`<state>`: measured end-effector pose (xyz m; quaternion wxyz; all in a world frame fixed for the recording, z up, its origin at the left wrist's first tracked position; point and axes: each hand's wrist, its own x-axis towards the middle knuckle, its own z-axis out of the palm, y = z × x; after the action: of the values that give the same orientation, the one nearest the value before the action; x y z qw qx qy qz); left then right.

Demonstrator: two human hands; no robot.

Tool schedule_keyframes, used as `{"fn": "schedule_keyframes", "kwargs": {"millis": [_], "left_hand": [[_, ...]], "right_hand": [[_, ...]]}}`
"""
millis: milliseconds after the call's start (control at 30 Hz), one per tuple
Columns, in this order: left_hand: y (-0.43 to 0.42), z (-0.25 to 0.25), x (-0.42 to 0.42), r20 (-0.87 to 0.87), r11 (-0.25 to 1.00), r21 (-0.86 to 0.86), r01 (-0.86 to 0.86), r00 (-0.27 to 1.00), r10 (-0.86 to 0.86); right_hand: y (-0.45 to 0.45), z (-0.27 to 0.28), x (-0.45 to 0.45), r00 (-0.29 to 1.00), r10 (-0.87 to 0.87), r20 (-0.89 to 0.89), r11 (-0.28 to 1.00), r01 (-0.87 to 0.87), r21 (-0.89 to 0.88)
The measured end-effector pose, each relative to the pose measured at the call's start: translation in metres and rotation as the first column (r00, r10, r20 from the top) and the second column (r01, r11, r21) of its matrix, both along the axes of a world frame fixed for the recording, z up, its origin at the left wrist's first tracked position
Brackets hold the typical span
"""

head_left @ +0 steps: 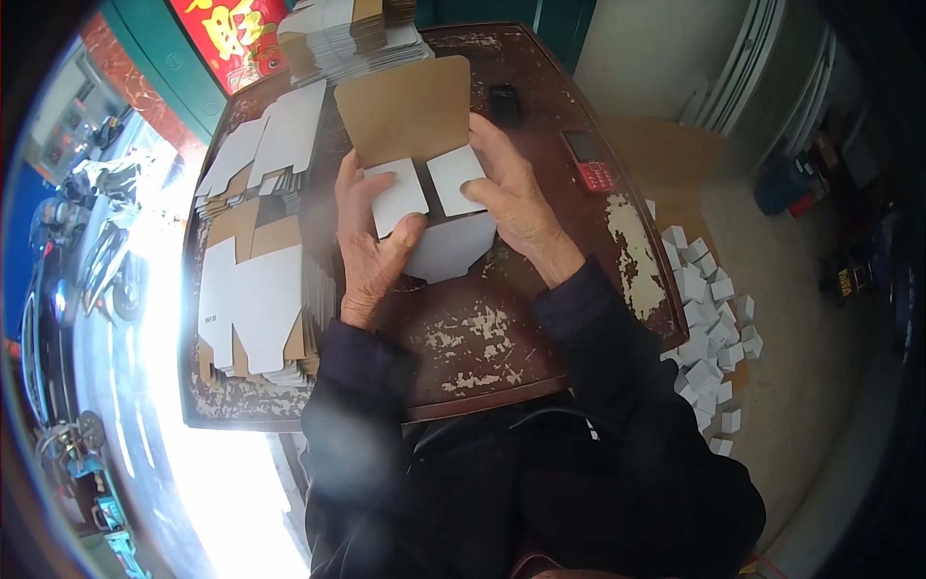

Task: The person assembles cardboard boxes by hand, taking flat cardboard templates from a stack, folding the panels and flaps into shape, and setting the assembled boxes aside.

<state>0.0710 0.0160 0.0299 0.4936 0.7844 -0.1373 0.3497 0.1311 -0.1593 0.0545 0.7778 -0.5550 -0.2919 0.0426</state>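
Note:
Between my hands, above the dark red table, is a partly folded carton (403, 111), brown inside and white outside. Its large brown flap stands up at the far side, two small white flaps lie folded inward with a narrow gap between them, and another white flap hangs toward me. My left hand (371, 232) grips the left side, its thumb at the near corner of the left small flap. My right hand (511, 193) holds the right side, with the thumb pressing on the right small flap.
Flat cartons (253, 309) are stacked along the left of the worn table (482, 338), with another pile (352, 43) at the back. A black phone (504, 104) and a red phone (588, 162) lie to the right. Many small white boxes (709, 318) are on the floor at right.

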Motion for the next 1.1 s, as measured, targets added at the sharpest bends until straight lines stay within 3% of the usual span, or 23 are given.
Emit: {"fn": "schedule_keyframes", "kwargs": {"millis": [133, 333, 467, 500, 633, 833, 967, 1100], "left_hand": [[-0.008, 0.003, -0.002, -0.021, 0.911, -0.387, 0.140, 0.987, -0.160], [-0.008, 0.009, -0.006, -0.094, 0.916, -0.385, 0.109, 0.983, -0.157], [0.015, -0.015, 0.003, 0.024, 0.998, 0.062, -0.031, 0.999, 0.030], [0.016, -0.017, 0.003, 0.024, 0.998, 0.061, -0.031, 0.999, 0.030], [0.018, -0.022, 0.002, 0.096, 0.981, 0.184, -0.062, 0.994, 0.045], [0.007, -0.028, -0.003, 0.002, 0.993, -0.058, 0.106, 0.994, -0.106], [0.002, -0.028, -0.006, 0.025, 0.975, -0.137, 0.174, 0.985, -0.173], [0.002, -0.027, -0.008, 0.035, 0.973, -0.119, 0.196, 0.981, -0.193]], "right_hand": [[0.001, 0.001, 0.000, 0.999, -0.034, 0.012, 0.999, 0.034, -0.001], [-0.001, -0.012, 0.007, 0.998, -0.050, -0.031, 0.999, 0.050, -0.019], [-0.008, -0.023, 0.018, 0.938, -0.145, 0.316, 0.945, 0.225, -0.236], [-0.012, -0.022, 0.019, 0.938, -0.145, 0.316, 0.945, 0.226, -0.237], [-0.033, -0.008, 0.023, 0.896, 0.124, 0.427, 0.889, 0.091, -0.449], [-0.045, -0.002, 0.014, 0.928, 0.211, 0.306, 0.817, 0.004, -0.576], [-0.031, -0.015, 0.003, 0.891, 0.046, 0.452, 0.844, 0.208, -0.494], [-0.024, -0.026, 0.002, 0.865, 0.015, 0.502, 0.881, 0.227, -0.416]]}}
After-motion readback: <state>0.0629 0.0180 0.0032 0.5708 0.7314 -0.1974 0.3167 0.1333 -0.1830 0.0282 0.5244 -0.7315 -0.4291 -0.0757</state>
